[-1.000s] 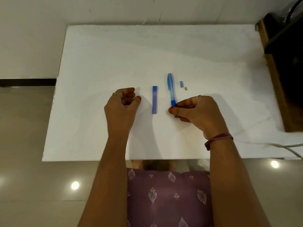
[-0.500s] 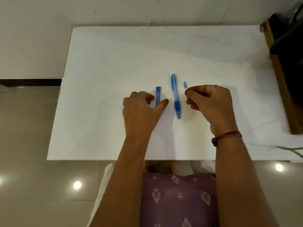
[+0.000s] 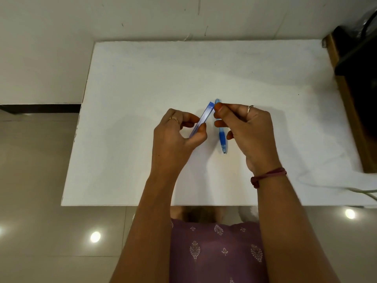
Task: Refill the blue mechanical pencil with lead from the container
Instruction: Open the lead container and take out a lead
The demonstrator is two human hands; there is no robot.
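The lead container (image 3: 201,119) is held in the left hand (image 3: 175,137), pinched between thumb and fingers, its long axis tilted from 7 to 1 o'clock; its top end is met by the right hand (image 3: 244,129), whose thumb and forefinger are closed there, though what is gripped cannot be told; the pencil (image 3: 221,137) lies on the table (image 3: 122,99) under the right hand, axis 12 to 6, tip toward 6; open room is left on all sides.

A white table (image 3: 142,99) stands against a pale wall (image 3: 51,48) over a glossy tiled floor (image 3: 30,201) with 3 light reflections, dark wooden furniture (image 3: 359,78) at its right edge and a white cable (image 3: 365,192) nearby.
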